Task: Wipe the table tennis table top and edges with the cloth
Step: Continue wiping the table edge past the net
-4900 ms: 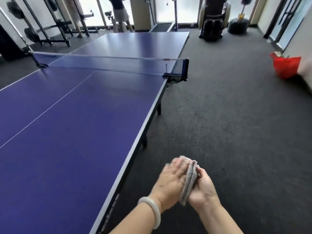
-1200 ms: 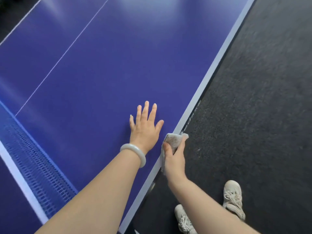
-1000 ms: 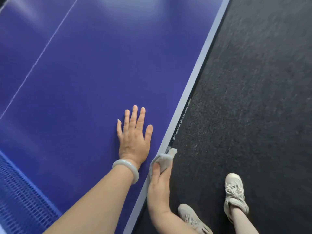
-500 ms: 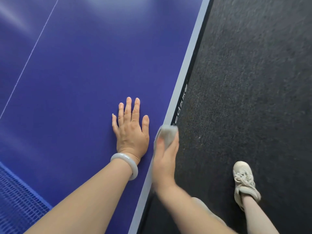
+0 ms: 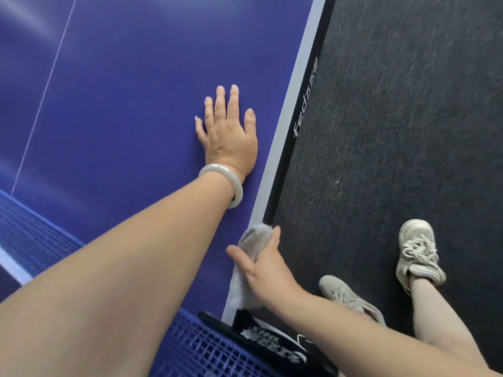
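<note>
The blue table tennis table fills the left of the view, and its white and black side edge runs diagonally down the middle. My left hand lies flat on the top near that edge, fingers straight, a pale bangle on the wrist. My right hand grips a folded grey cloth and holds it against the side edge, close to the net post. Part of the cloth hangs below the hand.
The blue net crosses the lower left, and its black clamp sits at the table edge just under my right forearm. Dark carpet covers the floor on the right. My two feet in pale sneakers stand beside the table.
My right hand has slid the cloth back along the side edge toward the net post. My left hand has stayed flat on the top.
</note>
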Action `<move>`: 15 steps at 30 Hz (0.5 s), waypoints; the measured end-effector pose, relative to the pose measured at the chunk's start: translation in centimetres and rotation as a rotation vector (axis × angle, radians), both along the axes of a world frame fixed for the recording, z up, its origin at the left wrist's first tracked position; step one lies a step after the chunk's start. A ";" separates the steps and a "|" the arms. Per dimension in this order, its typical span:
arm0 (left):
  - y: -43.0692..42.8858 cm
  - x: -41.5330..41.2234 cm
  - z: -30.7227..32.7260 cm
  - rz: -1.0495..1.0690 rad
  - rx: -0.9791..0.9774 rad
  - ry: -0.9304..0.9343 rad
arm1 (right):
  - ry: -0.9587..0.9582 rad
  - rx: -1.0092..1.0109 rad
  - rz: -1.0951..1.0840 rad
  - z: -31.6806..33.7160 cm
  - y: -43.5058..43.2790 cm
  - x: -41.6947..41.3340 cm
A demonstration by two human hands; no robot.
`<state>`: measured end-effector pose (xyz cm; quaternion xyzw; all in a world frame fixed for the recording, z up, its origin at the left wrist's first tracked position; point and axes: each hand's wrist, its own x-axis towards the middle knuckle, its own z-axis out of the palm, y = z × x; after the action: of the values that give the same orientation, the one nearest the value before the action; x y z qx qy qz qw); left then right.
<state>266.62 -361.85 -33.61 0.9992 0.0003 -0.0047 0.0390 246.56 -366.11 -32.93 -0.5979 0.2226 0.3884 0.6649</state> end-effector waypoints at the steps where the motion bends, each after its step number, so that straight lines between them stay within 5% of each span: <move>1: 0.0 0.0 0.0 0.003 0.003 -0.003 | 0.070 0.039 0.027 0.3 0.5 -0.8; 8: -0.1 0.2 -0.1 0.003 0.041 0.007 | 0.496 0.312 -0.327 1.8 1.3 1.5; 12: -0.1 0.3 0.0 -0.005 0.020 0.007 | 0.191 0.182 -0.490 0.8 0.1 6.5; 15: -0.1 0.4 0.2 -0.009 0.019 0.006 | -0.169 -0.063 -0.392 1.5 1.8 3.7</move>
<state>266.98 -361.96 -33.38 0.9995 -0.0041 -0.0077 0.0292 250.27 -364.33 -31.43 -0.5941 0.2902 0.1928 0.7251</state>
